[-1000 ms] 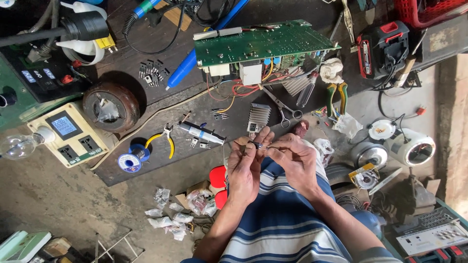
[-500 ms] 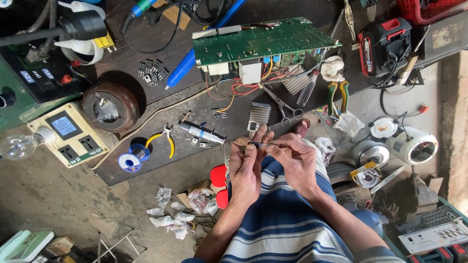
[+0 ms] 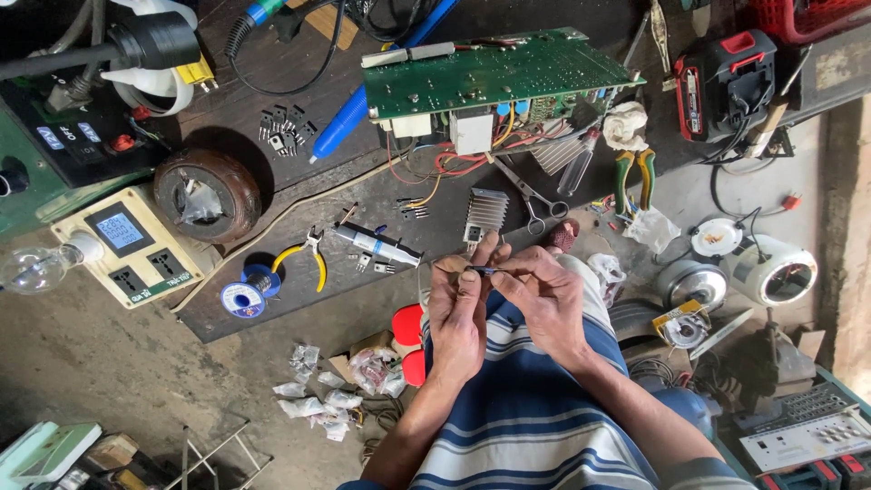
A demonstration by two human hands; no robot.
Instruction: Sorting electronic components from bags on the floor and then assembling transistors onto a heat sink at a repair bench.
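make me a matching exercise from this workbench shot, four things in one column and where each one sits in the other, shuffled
Things:
1. green circuit board
2. yellow-handled pliers
3. clear light bulb
4. small dark part

Places:
A. pinched between the left hand and right hand
B. far left edge, beside the cream socket box
C. top middle, above the scissors
D. next to the blue solder spool

Pairs: 1-C, 2-D, 3-B, 4-A

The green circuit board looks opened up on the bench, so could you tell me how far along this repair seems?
Looks done: the green circuit board lies bare, wires trailing. In hand: the left hand and right hand pinch a small dark component between fingertips over the lap. Apparently left: loose components lie unused, and the heat sink sits detached beside the scissors.
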